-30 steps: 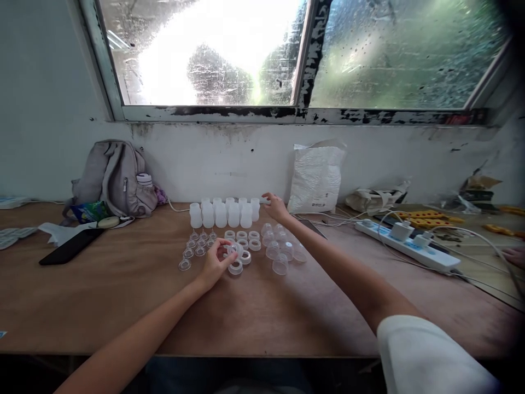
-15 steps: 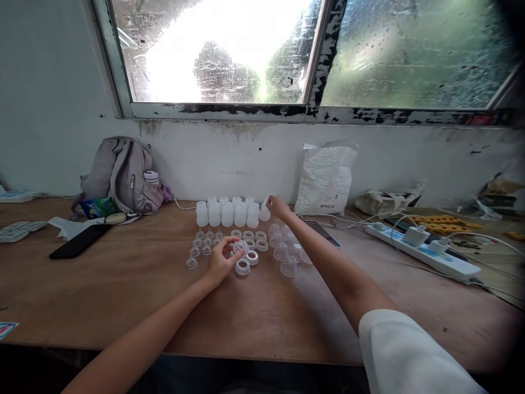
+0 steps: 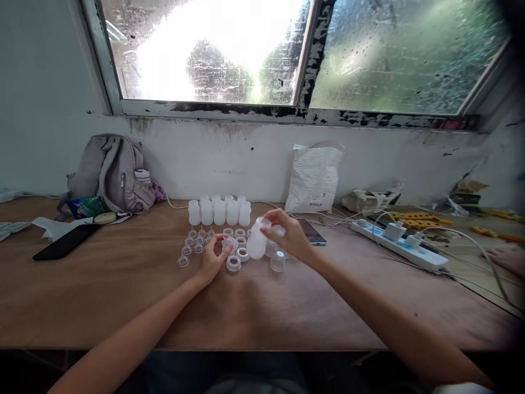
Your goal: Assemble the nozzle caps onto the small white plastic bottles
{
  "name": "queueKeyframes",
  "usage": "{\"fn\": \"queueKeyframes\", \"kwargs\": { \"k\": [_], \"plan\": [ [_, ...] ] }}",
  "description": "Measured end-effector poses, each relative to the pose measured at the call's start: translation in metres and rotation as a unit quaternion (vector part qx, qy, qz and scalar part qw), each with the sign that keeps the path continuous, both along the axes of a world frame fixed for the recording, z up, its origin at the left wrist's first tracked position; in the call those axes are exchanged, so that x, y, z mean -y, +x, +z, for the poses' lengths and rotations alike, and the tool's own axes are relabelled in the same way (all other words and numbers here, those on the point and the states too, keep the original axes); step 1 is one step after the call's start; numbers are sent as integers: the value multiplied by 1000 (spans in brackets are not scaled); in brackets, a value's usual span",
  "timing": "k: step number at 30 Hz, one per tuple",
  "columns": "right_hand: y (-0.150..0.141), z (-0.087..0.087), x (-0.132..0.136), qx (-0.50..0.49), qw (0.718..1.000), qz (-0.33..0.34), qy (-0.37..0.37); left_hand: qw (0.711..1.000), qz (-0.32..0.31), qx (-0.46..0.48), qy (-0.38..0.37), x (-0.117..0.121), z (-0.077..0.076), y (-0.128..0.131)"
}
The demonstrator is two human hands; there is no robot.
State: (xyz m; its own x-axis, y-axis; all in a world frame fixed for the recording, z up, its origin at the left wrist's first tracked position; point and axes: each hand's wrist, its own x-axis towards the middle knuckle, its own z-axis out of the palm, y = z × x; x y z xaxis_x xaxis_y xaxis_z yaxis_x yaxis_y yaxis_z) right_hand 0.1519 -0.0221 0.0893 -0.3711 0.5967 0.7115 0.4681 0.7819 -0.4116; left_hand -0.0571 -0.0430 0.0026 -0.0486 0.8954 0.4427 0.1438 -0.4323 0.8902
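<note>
My left hand point(image 3: 211, 259) is closed on a clear collar ring point(image 3: 228, 244) that seems to have a nipple in it. To its right, my right hand point(image 3: 289, 236) grips a frosted white baby bottle point(image 3: 256, 244) by the neck, tilted and raised just above the table. Several more bottles point(image 3: 219, 212) stand in rows behind. Clear nipples point(image 3: 187, 250) lie in rows left of my left hand. Loose collar rings point(image 3: 233, 264) lie beside and below its fingertips. Clear dome caps point(image 3: 278, 264) stand under my right hand, which partly hides them.
A grey backpack point(image 3: 110, 175) and a black phone point(image 3: 68, 242) lie to the left. A white plastic bag point(image 3: 314, 178) leans on the wall, with another phone point(image 3: 312, 232) before it. A power strip point(image 3: 400, 246) with cables lies right; another person's hand point(image 3: 507, 259) rests beyond.
My right hand has lifted the bottle from the right end of the back row and brought it closer, beside my left hand. My left hand keeps its hold. The view has turned slightly right.
</note>
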Motion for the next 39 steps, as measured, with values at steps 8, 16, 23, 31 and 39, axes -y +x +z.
{"fn": "queueKeyframes", "kwargs": {
  "k": [8, 16, 23, 31, 39],
  "plan": [
    [-7, -51, 18, 5, 989, 102, -107, 999, -42, 7, 29, 19, 13, 6],
    [-12, -60, 31, -35, 961, 160, -225, 997, -63, 15, 51, 22, 28, 17],
    [-16, -65, 33, -54, 946, 185, -260, 986, -106, -98, 83, 26, 42, 28],
    [-16, -65, 33, -46, 958, 169, -226, 991, -90, -76, 69, 23, 20, 35],
    [-15, -60, 37, -42, 989, 125, -61, 994, -92, -10, 55, 19, 12, 33]
  ]
}}
